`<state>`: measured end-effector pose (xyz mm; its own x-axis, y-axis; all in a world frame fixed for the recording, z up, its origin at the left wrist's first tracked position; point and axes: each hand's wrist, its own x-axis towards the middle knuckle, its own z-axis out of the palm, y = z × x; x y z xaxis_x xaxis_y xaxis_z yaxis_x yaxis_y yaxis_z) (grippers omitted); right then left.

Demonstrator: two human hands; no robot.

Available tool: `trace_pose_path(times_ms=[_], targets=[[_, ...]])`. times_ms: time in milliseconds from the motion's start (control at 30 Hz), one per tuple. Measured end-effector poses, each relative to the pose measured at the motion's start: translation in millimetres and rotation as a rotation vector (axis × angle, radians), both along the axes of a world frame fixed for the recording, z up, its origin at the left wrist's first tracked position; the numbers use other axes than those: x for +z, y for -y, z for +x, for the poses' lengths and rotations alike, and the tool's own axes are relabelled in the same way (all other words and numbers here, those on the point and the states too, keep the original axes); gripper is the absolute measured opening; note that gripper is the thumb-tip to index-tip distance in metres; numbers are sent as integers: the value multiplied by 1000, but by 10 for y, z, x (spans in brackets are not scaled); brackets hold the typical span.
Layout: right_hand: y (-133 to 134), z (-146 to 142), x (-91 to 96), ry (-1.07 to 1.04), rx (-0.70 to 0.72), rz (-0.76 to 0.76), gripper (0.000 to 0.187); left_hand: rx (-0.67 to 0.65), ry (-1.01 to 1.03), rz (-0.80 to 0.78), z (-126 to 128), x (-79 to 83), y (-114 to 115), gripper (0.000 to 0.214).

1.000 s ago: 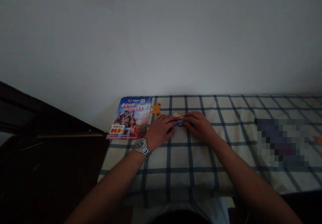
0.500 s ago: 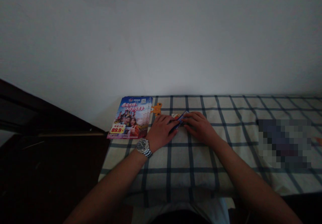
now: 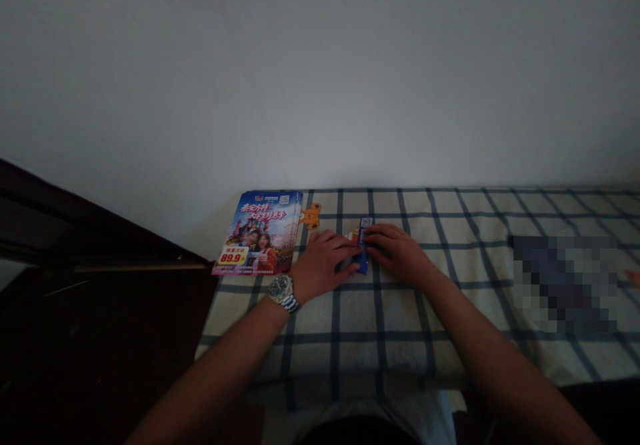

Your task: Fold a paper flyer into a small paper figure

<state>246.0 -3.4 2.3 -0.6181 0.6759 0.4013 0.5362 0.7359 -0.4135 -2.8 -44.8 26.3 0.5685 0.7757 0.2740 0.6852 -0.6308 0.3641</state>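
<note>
A small folded blue and red leaflet (image 3: 364, 245) lies on the checked cloth (image 3: 380, 312) between my two hands, turned lengthways away from me. My left hand (image 3: 323, 265), with a metal watch (image 3: 281, 292) on its wrist, presses on the leaflet's left side with curled fingers. My right hand (image 3: 397, 253) holds its right edge, fingers bent onto the paper. A stack of colourful flyers (image 3: 260, 233) lies to the left of my left hand.
A small orange bear-shaped item (image 3: 311, 216) lies between the flyer stack and my hands. A blurred dark patch (image 3: 565, 282) sits at the right on the cloth. A white wall (image 3: 320, 78) rises behind. Dark furniture (image 3: 75, 252) stands at the left.
The folded leaflet has been turned from lying crosswise under my fingers to pointing away from me. Both hands stayed close together on it.
</note>
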Motion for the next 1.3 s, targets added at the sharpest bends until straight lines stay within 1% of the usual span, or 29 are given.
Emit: trace_pose_path(times_ms=[300, 500, 767, 967, 1100, 1300], targets=[[-3, 21, -14, 6, 2, -5, 22, -79, -10, -35, -5, -14, -1, 35], [4, 23, 18, 3, 1, 3, 20, -86, -41, -11, -6, -16, -1, 35], [-8, 23, -3, 4, 7, 8, 20, -102, -15, -26, -36, -96, -19, 38], [3, 40, 0, -5, 27, 9, 19, -104, -32, -13, -20, -69, -8, 39], [6, 42, 17, -23, 25, -2, 19, -105, -53, -9, -14, -75, -6, 43], [-9, 46, 18, -14, 27, -27, 22, -119, -66, -9, 2, -77, -15, 44]])
